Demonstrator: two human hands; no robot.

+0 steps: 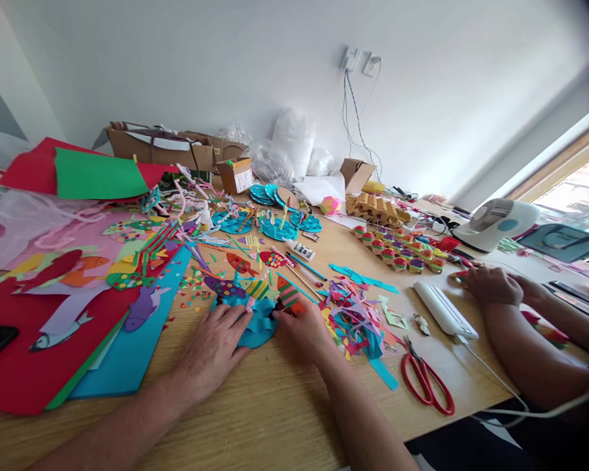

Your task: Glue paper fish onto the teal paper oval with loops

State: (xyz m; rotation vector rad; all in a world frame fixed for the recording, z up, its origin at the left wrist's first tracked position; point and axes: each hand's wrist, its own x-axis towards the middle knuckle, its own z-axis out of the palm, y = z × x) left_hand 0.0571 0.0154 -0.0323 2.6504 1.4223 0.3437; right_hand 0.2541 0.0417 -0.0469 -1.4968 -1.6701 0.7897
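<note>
A round blue paper craft piece [258, 332] with a crumpled surface lies on the table in front of me. Colourful paper fish, one purple with dots [222, 286] and one yellow-green striped [255, 288], stand along its far edge. My left hand [220, 337] grips its left side, fingers curled over the top and thumb at the near rim. At the right edge, my right hand [305, 327] is closed in a pinch on an orange and green striped paper fish [288, 292]; its fingertips are partly hidden.
Paper scraps [356, 314] and red-handled scissors [427, 379] lie to the right, near a white power bank [444, 310] with a cable. Another person's hands [493, 288] rest farther right. Coloured sheets [142, 347] cover the left. Glue bottles [302, 249], brushes and painted egg cartons [397, 248] lie beyond.
</note>
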